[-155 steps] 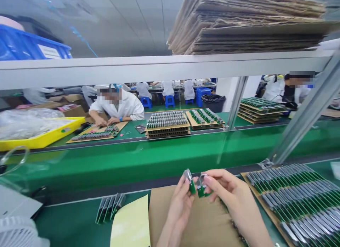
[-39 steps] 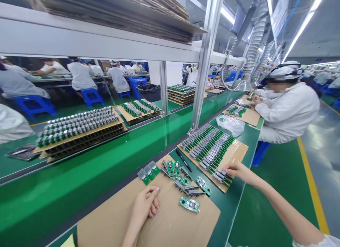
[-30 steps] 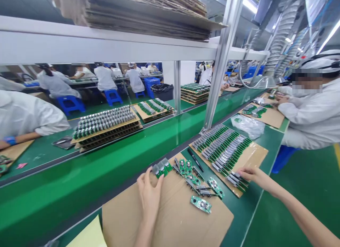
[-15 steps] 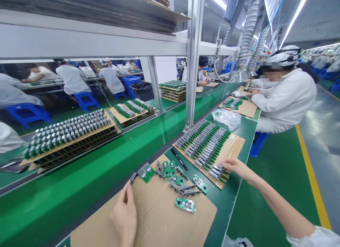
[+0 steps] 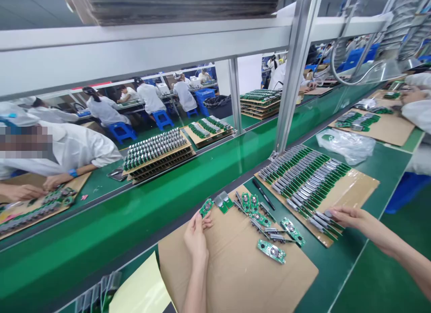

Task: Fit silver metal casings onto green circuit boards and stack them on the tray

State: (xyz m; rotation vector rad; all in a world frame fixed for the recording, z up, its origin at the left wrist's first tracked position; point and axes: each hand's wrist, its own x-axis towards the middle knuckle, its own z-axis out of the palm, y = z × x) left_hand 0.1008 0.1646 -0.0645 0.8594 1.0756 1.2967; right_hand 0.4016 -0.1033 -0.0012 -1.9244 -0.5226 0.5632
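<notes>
Thumb and fingertips of the left hand (image 5: 196, 235) are pinching a small green board (image 5: 206, 207) by its near end, so this grip is closed and holding. The board is standing clear of the surface, its long axis slanting toward the upper right of the frame. It is hovering over the far left corner of a plain cardboard sheet (image 5: 235, 277) in the lower middle of the frame. Just right of it, two metal-capped pieces (image 5: 222, 200) are lying at the sheet's far edge. Loose boards (image 5: 251, 203) are lying in a cluster further right along that edge, and a single board (image 5: 271, 251) is lying apart, toward the lower right.

The right hand (image 5: 348, 216) is stretching out at the right of the frame, well apart from the left. Its fingers are resting on the nearest ends of the rows of boards (image 5: 303, 176) on a second cardboard sheet (image 5: 360, 189). Whether this grip is closing on one of them I cannot tell. Each board in the rows is pointing from lower right to upper left, so the right hand is much the nearer to them. A black pen (image 5: 263, 194) is lying between the two sheets, and both sheets are lying on the green desk (image 5: 390, 162), with a crumpled plastic bag (image 5: 346, 144) just beyond the rows.
</notes>
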